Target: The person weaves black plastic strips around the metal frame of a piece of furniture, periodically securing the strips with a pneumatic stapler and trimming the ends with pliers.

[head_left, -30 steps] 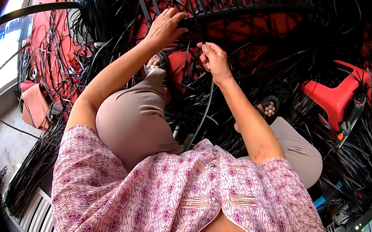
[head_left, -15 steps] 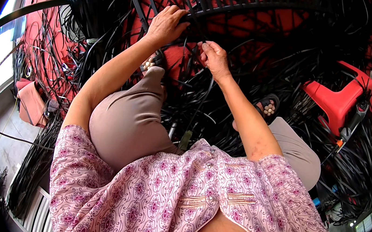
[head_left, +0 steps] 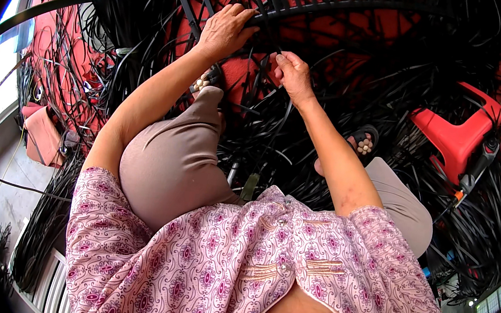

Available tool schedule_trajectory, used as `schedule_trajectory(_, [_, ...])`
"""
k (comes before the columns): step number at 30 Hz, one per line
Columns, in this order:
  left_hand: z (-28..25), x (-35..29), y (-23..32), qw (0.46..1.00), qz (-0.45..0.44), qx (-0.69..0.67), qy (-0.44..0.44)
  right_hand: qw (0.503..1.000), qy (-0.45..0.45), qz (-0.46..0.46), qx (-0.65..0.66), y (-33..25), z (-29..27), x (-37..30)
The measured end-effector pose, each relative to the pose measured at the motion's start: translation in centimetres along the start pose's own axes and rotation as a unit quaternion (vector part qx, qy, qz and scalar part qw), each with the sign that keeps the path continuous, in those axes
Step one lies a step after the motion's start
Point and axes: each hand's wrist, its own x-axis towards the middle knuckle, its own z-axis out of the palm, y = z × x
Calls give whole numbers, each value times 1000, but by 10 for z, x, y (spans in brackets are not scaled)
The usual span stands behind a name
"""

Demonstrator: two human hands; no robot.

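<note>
Many gaps show in the barred frame. Left hand curls at its edge, right hand pinches below; I can't tell either's hold.

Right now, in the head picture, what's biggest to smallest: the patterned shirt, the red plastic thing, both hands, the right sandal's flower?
1. Patterned shirt
2. Red plastic thing
3. Left hand and right hand: too alike to rank
4. Right sandal's flower
</note>
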Motion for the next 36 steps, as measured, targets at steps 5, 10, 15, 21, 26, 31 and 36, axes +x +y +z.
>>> schedule_trajectory(5, [2, 2, -2, 996, -58, 10, -72, 1000, -4, 18, -7, 9, -1, 17])
schedule_trajectory(10, [-20, 15, 11, 990, -87, 1, -115, 993, -21, 61, 95, -1, 4, 21])
schedule_trajectory(15, [-87, 37, 53, 995, -51, 13, -89, 981, -5, 33, 190, -46, -1, 6])
schedule_trajectory(21, [-199, 63, 118, 978, -75, -47, -189, 961, -91, -54, 256, -114, -18, -43])
schedule_trajectory(26, [-260, 45, 176, 956, -102, -146, -234, 965, -78, -70, 241, -143, -6, -147])
schedule_trajectory(31, [-315, 5, 249, 878, -190, -346, -270, 945, -138, -123, 271, -162, -31, -258])
schedule_trajectory(36, [-336, -14, 252, 860, -194, -377, -283, 947, -148, -132, 253, -167, -28, -357])
